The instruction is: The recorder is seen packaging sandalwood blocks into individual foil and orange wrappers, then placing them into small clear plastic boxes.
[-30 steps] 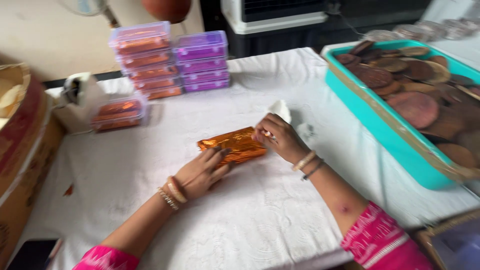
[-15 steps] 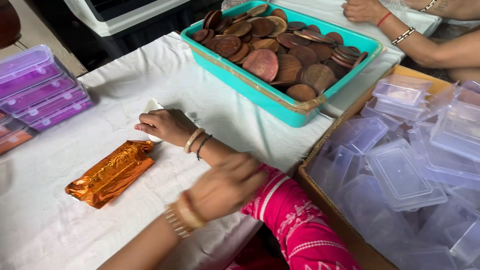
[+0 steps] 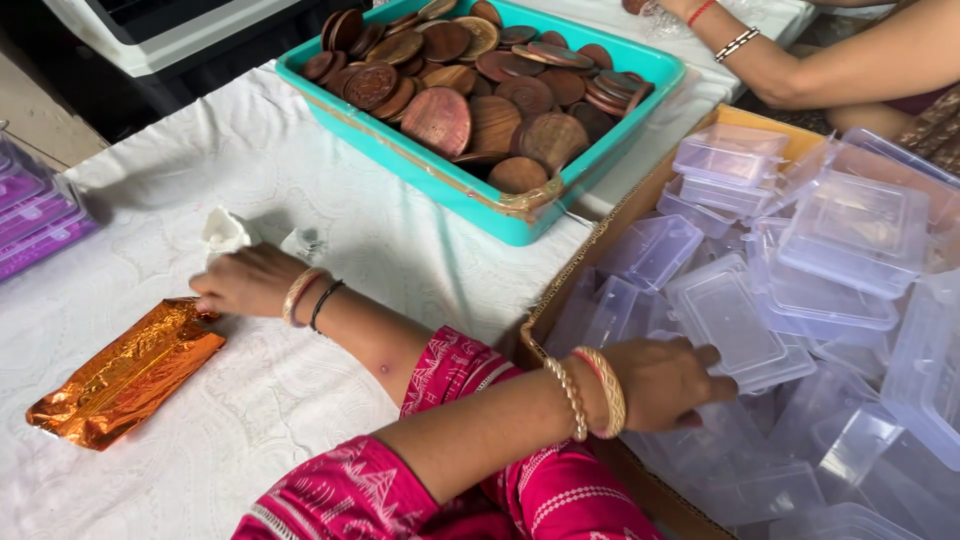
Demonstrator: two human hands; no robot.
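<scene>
An orange foil packet [image 3: 125,372] lies flat on the white cloth at the left. My right hand [image 3: 245,283], with a bangle and a dark band at the wrist, rests on the cloth with curled fingertips on the packet's upper end. My left arm crosses under it to the right. My left hand [image 3: 660,382], wearing gold bangles, reaches into a cardboard box [image 3: 560,300] and closes its fingers over a clear plastic container [image 3: 725,322] among several more. A crumpled white tissue [image 3: 226,230] sits just behind my right hand.
A teal tray [image 3: 600,130] of round brown discs stands at the back on the white table [image 3: 300,180]. Purple lidded boxes [image 3: 35,215] are stacked at the far left. Another person's arm [image 3: 800,70] with a bracelet reaches in at the top right.
The view has swung right. My left hand left the foil packet and crossed over into the box of clear containers. My right hand stayed at the packet's end.
</scene>
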